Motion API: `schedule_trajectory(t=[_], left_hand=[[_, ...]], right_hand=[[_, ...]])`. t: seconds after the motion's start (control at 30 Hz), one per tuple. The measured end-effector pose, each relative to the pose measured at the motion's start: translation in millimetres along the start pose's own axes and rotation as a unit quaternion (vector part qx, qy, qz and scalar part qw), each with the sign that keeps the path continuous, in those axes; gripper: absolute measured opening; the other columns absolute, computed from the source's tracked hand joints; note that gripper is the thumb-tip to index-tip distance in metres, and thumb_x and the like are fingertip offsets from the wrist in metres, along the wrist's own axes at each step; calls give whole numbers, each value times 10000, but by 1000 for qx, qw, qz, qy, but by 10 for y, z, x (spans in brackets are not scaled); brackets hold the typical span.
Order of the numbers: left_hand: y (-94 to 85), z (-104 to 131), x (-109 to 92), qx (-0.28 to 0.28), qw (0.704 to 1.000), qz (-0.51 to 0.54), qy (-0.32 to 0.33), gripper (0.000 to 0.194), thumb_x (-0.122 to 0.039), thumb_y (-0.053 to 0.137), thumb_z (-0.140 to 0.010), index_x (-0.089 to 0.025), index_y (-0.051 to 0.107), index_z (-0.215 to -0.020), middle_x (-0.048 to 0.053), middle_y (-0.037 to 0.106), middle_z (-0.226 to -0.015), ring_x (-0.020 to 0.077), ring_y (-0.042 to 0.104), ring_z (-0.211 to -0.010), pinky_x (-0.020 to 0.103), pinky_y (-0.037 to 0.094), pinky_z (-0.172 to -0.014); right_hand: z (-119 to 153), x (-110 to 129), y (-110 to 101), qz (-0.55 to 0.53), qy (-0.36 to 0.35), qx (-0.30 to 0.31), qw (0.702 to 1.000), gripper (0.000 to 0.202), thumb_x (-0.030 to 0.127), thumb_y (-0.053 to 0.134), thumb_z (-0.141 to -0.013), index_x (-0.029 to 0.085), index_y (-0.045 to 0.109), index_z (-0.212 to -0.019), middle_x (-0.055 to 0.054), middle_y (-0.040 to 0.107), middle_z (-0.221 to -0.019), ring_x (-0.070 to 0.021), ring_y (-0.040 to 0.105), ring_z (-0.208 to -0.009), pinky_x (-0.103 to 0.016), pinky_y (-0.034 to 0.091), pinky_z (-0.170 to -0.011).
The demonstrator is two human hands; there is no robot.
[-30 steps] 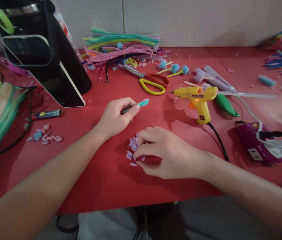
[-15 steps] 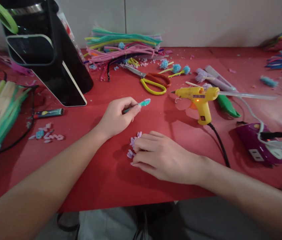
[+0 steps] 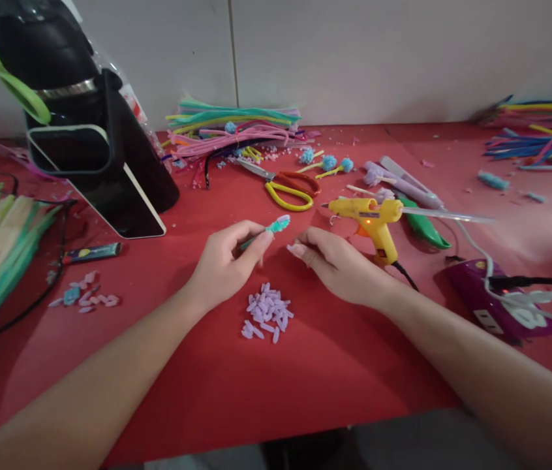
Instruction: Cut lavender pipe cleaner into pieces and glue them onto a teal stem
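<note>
Between thumb and fingers, my left hand (image 3: 230,261) pinches a teal pipe cleaner stem (image 3: 278,224) whose fuzzy tip has some pale lilac on it. My right hand (image 3: 337,261) is closed just to the right of that tip, with a small lilac pipe cleaner piece (image 3: 296,249) showing at its fingertips. The two hands are apart. On the red table below them lies a loose pile of short lilac pipe cleaner pieces (image 3: 269,310). A yellow glue gun (image 3: 371,219) with a lit orange light lies right of my right hand.
Yellow-and-red-handled scissors (image 3: 288,192) lie behind my hands. Pipe cleaner bundles (image 3: 234,127) are against the wall. A black bottle with a phone-like panel (image 3: 104,163) stands back left. At right sits a purple power strip (image 3: 496,300) with cords; pink and blue scraps (image 3: 85,297) lie left.
My right hand has lifted from the lilac pile with a piece and moved up beside the teal tip. The pile is now uncovered. The camera view has shifted slightly.
</note>
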State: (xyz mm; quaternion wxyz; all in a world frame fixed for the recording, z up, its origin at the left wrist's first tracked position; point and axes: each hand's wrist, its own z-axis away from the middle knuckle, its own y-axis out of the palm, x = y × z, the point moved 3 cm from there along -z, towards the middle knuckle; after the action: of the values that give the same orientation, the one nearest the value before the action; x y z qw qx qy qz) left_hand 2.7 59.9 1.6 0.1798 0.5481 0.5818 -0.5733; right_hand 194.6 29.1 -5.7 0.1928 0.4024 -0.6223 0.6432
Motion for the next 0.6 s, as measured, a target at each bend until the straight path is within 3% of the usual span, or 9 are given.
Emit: schedule_trajectory(t=[0.2,0.47,0.6], left_hand=[[79,6,-7,26,1000,8,-5,247,-391,567,-988,-189,648,-873,-6,635,-681,98,566,-593,210,449,-551],[107,6,4,71,997,-6,-8,271,-396,542,-1005,-188,598,-840,-26,607,-670,82,535,-573,206,418,-550],[121,22,27,76,997,-11,-11,298,-415,494,-1025,-191,559,-839,-33,573,-658,82,519,-565,216,415,-553]], right_hand=[[-49,-15,102,-49,-24,6,998,267,399,480,-1019,197,506,-846,-4,558,-788,-140,491,-704,-297,398,-659],[-59,-8,149,-84,-57,9,995,220,354,492,-1022,171,578,-936,-45,632,-894,-158,572,-804,-302,448,-736],[-47,-18,151,-97,-51,-3,994,247,391,501,-1020,180,573,-916,-27,627,-851,-142,537,-746,-292,439,-683]])
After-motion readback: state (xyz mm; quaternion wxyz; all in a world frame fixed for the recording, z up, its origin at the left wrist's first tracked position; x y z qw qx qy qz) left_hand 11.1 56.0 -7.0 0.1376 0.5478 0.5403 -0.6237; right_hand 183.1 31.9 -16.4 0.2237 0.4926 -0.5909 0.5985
